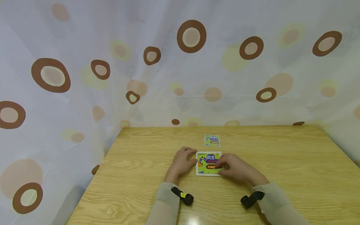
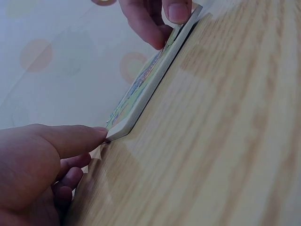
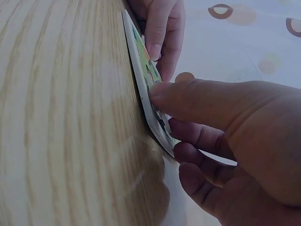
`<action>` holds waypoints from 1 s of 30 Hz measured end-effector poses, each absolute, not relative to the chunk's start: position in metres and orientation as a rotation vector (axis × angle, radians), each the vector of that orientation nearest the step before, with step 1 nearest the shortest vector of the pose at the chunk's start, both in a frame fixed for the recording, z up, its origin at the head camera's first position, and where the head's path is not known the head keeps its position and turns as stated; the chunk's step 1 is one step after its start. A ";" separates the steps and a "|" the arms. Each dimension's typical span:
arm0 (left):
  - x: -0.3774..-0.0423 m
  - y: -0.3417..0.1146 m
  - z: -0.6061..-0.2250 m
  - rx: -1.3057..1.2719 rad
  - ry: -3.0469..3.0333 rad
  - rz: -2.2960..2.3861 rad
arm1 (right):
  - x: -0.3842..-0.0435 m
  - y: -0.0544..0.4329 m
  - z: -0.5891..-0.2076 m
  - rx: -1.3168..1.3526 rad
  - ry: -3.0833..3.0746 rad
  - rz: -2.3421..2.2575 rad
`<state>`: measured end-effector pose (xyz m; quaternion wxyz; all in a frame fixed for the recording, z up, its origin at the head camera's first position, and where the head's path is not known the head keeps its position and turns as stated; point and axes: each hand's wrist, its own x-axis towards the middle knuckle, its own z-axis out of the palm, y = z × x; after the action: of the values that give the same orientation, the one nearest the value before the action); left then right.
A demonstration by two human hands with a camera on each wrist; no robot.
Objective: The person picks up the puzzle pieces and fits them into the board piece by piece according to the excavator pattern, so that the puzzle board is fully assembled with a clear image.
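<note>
A jigsaw puzzle (image 1: 209, 159) with a blue excavator on green lies in a white-rimmed tray (image 1: 208, 175) on the table. My left hand (image 1: 182, 162) holds the tray by its left side, thumb at the near corner in the left wrist view and forefinger by the upper left corner. At the puzzle's lower right, my right hand (image 1: 237, 167) pinches a puzzle piece between thumb and forefinger, low over the picture. The fingers hide most of that piece. In the right wrist view a dark gap shows beside the right thumb (image 3: 197, 101).
Behind the tray lies a small picture card (image 1: 212, 140) with the same excavator. The wooden table (image 1: 135, 162) meets a spotted white curtain (image 1: 157, 103) at its back and left edges. Black wrist cameras (image 1: 185, 198) sit on both sleeves.
</note>
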<state>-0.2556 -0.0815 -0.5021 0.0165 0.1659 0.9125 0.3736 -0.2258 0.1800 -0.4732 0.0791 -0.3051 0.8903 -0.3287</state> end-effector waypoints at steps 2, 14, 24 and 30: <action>-0.255 -0.081 -0.502 0.514 2.837 1.160 | -0.226 0.180 -0.473 -0.923 2.666 -0.978; -0.254 -0.081 -0.503 0.519 2.838 1.155 | -0.224 0.180 -0.474 -0.935 2.646 -0.989; -0.254 -0.080 -0.501 0.545 2.847 1.147 | -0.225 0.179 -0.476 -0.893 2.664 -0.992; -0.257 -0.081 -0.504 0.517 2.822 1.183 | -0.226 0.180 -0.473 -0.849 2.677 -1.006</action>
<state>-0.2569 -0.0811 -0.5038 0.0192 0.1665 0.9092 0.3810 -0.2260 0.1800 -0.4730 0.0791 -0.2837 0.8946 -0.3360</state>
